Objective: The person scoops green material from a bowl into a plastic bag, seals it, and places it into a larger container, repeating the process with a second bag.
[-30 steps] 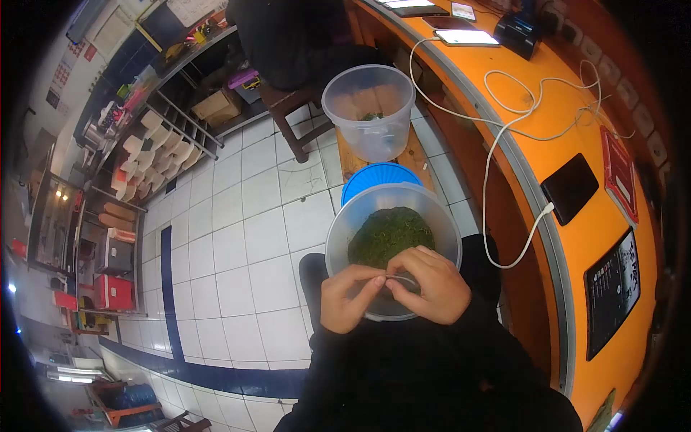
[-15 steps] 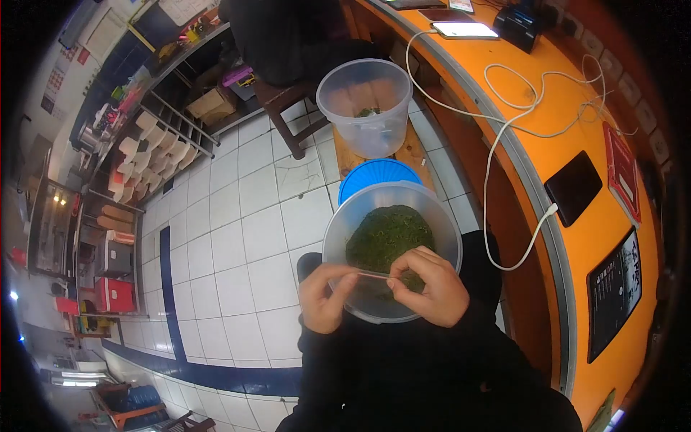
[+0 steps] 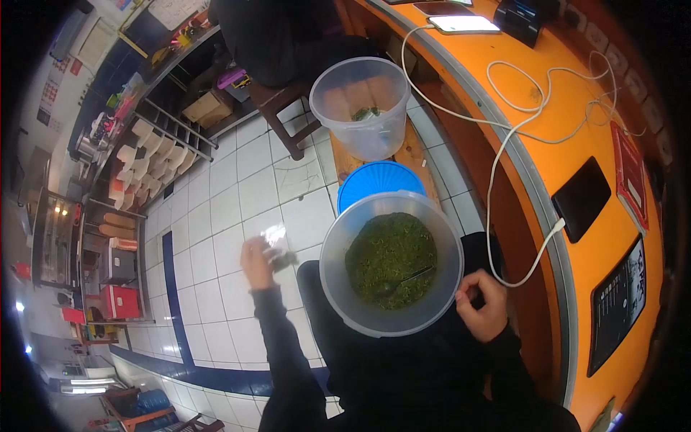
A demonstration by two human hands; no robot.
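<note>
My left hand (image 3: 258, 263) is out to the left over the tiled floor, its fingers closed on a small clear plastic bag (image 3: 275, 235), which catches the light and is partly blurred. My right hand (image 3: 484, 306) is curled at the right rim of a translucent plastic tub (image 3: 338, 309), thumb and forefinger pinched at its edge. The tub rests at my lap and holds finely chopped green herbs (image 3: 392, 248). A spoon (image 3: 416, 275) lies in the herbs, its bowl partly sunk.
A blue lid (image 3: 380, 180) lies behind the tub on a wooden bench (image 3: 425, 169). Farther along stands a second clear tub (image 3: 360, 129) with a little green inside. To the right, an orange counter (image 3: 533, 180) carries phones, a tablet and a white cable. A seated person (image 3: 266, 43) is ahead.
My hands have parted from the thin clear plastic edge held between them over the tub. The left has swung left with the bag; the right has dropped to the tub's right rim, uncovering the spoon.
</note>
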